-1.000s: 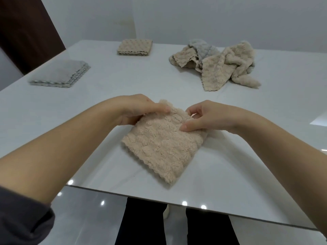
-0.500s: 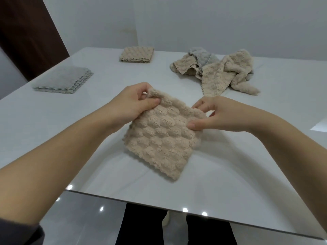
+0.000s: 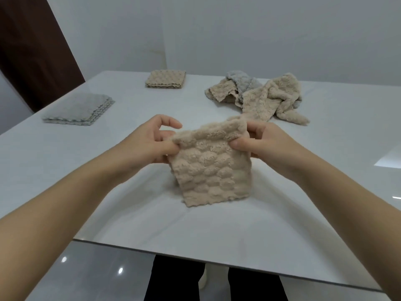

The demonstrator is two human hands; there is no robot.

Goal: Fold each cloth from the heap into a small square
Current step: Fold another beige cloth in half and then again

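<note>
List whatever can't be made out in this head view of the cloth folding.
- Far face and layer count of the held beige cloth: hidden by its own front.
- Fingers of the left hand and right hand behind the cloth's top corners: covered by fabric.
- How many cloths the heap holds: they overlap in a tangle.
- Number of cloths in the grey stack: too small to count.

A glossy white worktop [image 3: 130, 203] carries a folded grey stack [image 3: 78, 109] at ten o'clock, a folded beige stack [image 3: 166, 79] at twelve, and a rumpled heap [image 3: 260, 96] at one.
</note>
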